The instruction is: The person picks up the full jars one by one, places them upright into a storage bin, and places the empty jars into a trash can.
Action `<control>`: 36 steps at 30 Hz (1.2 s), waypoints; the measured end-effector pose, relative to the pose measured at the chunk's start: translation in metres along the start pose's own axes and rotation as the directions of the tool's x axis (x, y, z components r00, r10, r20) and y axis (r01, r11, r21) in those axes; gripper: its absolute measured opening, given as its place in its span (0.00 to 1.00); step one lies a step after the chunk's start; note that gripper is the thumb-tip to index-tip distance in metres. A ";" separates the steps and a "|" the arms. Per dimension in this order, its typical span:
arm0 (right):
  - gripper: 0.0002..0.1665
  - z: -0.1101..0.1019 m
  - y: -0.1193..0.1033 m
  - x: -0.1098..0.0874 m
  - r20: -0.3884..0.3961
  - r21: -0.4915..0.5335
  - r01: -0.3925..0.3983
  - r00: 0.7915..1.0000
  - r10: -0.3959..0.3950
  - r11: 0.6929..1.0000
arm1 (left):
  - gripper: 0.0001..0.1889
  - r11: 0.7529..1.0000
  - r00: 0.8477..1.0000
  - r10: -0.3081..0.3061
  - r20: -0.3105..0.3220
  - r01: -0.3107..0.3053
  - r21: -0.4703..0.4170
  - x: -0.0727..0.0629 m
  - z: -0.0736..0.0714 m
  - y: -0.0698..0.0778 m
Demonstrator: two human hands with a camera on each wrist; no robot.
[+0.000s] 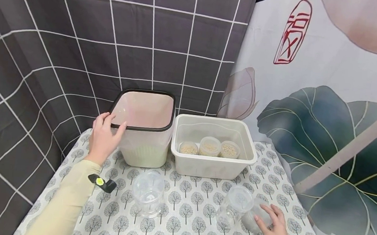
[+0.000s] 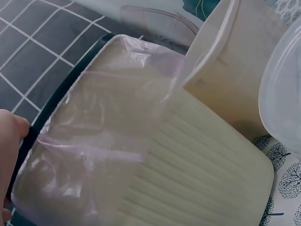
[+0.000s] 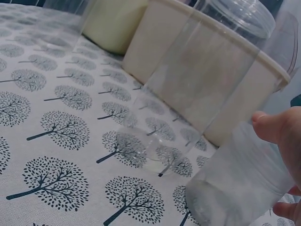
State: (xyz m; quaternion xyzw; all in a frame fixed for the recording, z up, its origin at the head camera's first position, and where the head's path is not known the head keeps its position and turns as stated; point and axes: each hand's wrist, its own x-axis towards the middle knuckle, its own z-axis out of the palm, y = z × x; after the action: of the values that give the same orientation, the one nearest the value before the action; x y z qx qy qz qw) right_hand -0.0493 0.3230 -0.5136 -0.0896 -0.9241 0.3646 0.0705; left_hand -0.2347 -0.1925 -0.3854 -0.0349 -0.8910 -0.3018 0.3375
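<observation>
My left hand (image 1: 103,137) grips the black rim (image 1: 139,128) of a bin (image 1: 145,153) at its front-left corner. A pinkish plastic bag (image 2: 113,103) lines the bin and folds over the rim in the left wrist view. At the front right my right hand (image 1: 276,230) holds a cloudy plastic jar (image 3: 240,181), thumb on one side and fingers on the other. Just left of that jar stands a clear lidded jar (image 1: 236,205). Another clear lidded jar (image 1: 148,195) stands in front of the bin.
Right of the bin is a white rectangular basin (image 1: 212,167) with three small tubs (image 1: 210,146) of pale beads or beans inside. A tree-print cloth (image 1: 182,215) covers the table. Behind hang a dark grid curtain (image 1: 169,32) and a lotus-print cloth (image 1: 329,142).
</observation>
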 end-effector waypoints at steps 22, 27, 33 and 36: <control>0.41 0.016 0.008 0.001 -0.113 0.043 0.044 0.993 -0.039 0.998 | 0.23 0.990 0.987 0.054 -0.152 -0.073 -0.122 -0.011 0.021 -0.019; 0.40 0.015 0.008 0.000 -0.131 0.024 0.039 0.991 -0.035 0.999 | 0.21 0.984 0.972 0.074 -0.224 -0.108 -0.144 -0.012 0.027 -0.023; 0.40 0.011 0.007 0.002 -0.140 0.048 0.023 0.990 -0.016 0.999 | 0.21 0.984 0.967 0.081 -0.242 -0.117 -0.137 -0.011 0.027 -0.022; 0.41 0.006 0.006 0.002 -0.138 0.052 0.001 0.990 0.006 0.999 | 0.21 0.985 0.970 0.074 -0.233 -0.108 -0.136 -0.011 0.027 -0.022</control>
State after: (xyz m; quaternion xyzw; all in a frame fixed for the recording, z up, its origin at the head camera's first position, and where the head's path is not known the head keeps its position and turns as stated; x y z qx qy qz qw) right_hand -0.0522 0.3240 -0.5220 -0.1141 -0.9071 0.3817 0.1362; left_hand -0.2473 -0.1941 -0.4196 -0.0661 -0.8191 -0.3531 0.4473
